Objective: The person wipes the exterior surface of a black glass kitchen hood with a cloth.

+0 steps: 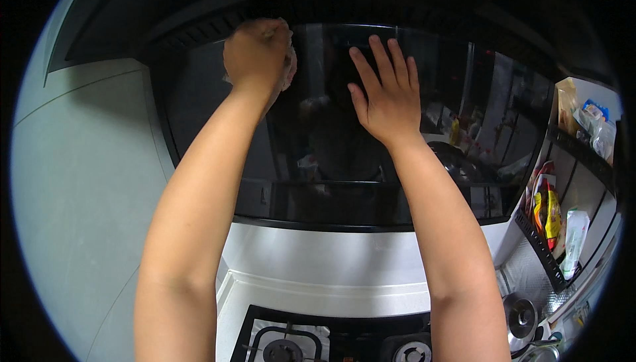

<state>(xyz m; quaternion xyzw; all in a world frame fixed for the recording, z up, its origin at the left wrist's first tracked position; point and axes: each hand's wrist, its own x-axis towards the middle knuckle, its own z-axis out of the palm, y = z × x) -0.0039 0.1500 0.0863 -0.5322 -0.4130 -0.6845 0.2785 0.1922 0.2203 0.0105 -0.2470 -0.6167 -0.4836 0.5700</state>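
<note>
The glossy black panel of a range hood (318,163) spans the view in front of me. At its upper left, my left hand (258,53) is closed on a crumpled pale cloth (289,74) against the panel, just below a row of vent slots; the cloth mostly hides under the fingers. My right hand (390,88) lies palm down on the panel to the right, fingers spread, holding nothing. Reflections of bottles and other kitchen things show in the black surface beside it.
Below the hood stands a gas stove (348,329) with burners and foil. On the right, black wall racks (539,250) hold food packets (551,218) and bags. A metal pot lid (520,315) is at lower right. A tiled wall (89,188) borders the left.
</note>
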